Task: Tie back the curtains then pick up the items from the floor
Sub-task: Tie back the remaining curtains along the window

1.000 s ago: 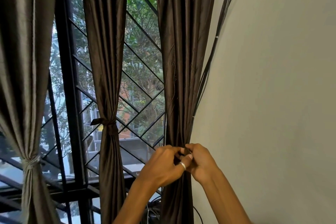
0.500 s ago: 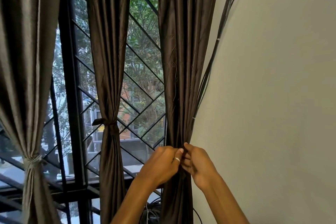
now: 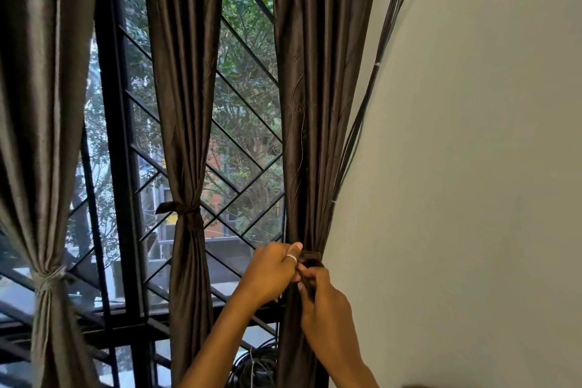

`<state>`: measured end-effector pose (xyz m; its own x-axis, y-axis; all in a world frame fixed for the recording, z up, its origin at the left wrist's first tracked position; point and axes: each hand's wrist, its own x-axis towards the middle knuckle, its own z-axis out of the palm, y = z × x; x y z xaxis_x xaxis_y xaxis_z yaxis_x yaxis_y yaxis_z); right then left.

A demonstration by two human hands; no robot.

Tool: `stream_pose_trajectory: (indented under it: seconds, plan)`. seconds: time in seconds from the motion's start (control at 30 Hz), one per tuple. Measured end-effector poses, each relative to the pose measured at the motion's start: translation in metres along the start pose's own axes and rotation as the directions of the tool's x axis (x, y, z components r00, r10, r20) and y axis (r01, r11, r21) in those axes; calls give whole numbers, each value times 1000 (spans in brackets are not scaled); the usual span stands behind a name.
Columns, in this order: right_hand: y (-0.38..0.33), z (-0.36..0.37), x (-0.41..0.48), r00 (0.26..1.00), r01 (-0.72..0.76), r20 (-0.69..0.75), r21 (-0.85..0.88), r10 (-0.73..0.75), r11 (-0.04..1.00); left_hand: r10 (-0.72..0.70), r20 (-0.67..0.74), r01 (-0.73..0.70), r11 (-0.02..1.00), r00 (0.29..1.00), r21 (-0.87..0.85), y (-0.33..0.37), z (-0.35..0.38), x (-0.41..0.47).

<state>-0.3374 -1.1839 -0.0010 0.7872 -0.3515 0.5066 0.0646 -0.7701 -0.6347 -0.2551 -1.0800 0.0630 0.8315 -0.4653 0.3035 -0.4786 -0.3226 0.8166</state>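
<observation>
- The grey-brown pleated curtain (image 3: 41,104) hangs farthest from the plain pale wall (image 3: 472,167). Its long axis is vertical, and a light cord (image 3: 47,279) cinches it low down, so I judge this one finished.
- The dark brown satin middle curtain (image 3: 185,72) hangs nearer the wall and is also vertical. A knotted dark sash (image 3: 184,213) gathers it in, with the loose end pointing away from the wall.
- The left hand (image 3: 274,271) wears a silver ring. Its fingers are curled tight on the tie band, on the side away from the wall. It is probably keeping the gather bunched while the knot is worked.
- The dark brown fabric tie band (image 3: 311,257) wraps the dark brown satin wall-side curtain (image 3: 315,104), which hangs just beside the wall. The band lies crosswise and roughly level across the curtain's upright axis, and one end drops down.
- The right hand (image 3: 329,305) is just below the band and touches the left hand. Its curled fingers pinch the hanging end, likely to draw the knot snug.
- Thin dark cables (image 3: 379,66) climb between this curtain and the wall.
- The floor items are not in view, so that part of the task looks not yet begun.
</observation>
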Motion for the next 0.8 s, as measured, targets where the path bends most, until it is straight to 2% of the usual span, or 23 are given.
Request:
stream_pose_trajectory:
  seconds: [0.13, 0.3, 0.43, 0.57, 0.8]
  plan:
    - [5, 0, 3, 999, 35, 14, -59, -34, 998, 19, 11, -19, 999, 1000, -28, -4, -3, 0]
    - [12, -3, 6, 990, 138, 31, -94, -136, 986, 65, 2, -65, 998, 998, 24, -10, -3, -5]
    - [18, -10, 12, 972, 228, 101, -168, -213, 959, 137, -9, -136, 990, 991, 24, -22, -5, -8]
    - [24, -19, 24, 925, 373, 52, -320, -377, 871, 231, 24, -232, 967, 973, 100, -31, -6, -8]
    - [10, -47, 48, 789, 602, 177, -412, -589, 683, 292, 28, -293, 951, 956, 99, -44, -9, -9]
